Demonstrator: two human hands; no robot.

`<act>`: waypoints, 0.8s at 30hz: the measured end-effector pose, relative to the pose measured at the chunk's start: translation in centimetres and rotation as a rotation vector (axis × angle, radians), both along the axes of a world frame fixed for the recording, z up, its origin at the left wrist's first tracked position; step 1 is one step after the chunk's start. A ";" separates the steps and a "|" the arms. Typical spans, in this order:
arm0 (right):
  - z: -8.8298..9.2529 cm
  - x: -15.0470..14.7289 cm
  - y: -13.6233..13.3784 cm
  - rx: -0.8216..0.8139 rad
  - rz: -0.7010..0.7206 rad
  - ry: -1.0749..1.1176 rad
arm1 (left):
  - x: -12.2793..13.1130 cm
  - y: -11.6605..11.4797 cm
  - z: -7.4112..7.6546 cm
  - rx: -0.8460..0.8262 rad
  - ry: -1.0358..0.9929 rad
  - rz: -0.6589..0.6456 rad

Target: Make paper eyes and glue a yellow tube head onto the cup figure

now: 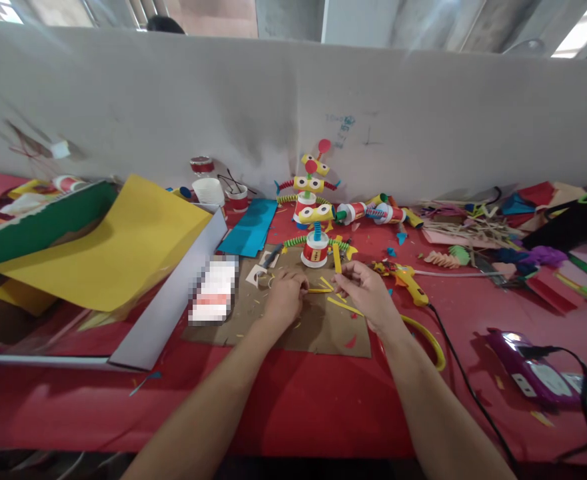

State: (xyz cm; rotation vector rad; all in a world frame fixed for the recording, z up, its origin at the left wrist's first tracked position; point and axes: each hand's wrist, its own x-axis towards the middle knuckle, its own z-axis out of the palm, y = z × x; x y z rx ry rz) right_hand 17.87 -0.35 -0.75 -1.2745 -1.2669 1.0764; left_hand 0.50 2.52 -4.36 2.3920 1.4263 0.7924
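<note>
My left hand (287, 293) is closed above the brown cardboard (293, 337), and a thin yellow paper strip (320, 291) sticks out from its fingertips. A wider yellow strip (337, 259) stands upright, pinched between the fingers of my right hand (362, 288). Just beyond the hands is a paper-cup figure (315, 252) with a yellow tube head, drawn eyes, a blue folded neck and green folded arms. Loose yellow strips (346, 307) and small scraps lie on the cardboard between my hands. A dark-handled tool (273, 255) rests near the cardboard's back left.
A yellow glue gun (409, 283) with a black cord lies right of the cardboard. A box (146, 317) with yellow sheets stands left. Blue paper (250, 228), other cup figures (307, 193) and scraps line the back. A purple power strip (538, 373) lies right.
</note>
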 end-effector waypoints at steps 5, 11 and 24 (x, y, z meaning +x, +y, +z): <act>-0.9 0.1 0.4 0.024 -0.034 -0.204 | -0.3 -0.3 1.1 -0.044 -0.210 0.020; -0.4 -0.4 0.0 0.085 -0.017 -0.060 | 0.3 -1.2 2.5 -0.471 -0.774 0.004; 0.0 -1.2 -1.0 0.223 -0.117 -0.138 | 1.6 -3.4 3.8 -0.822 -0.948 0.063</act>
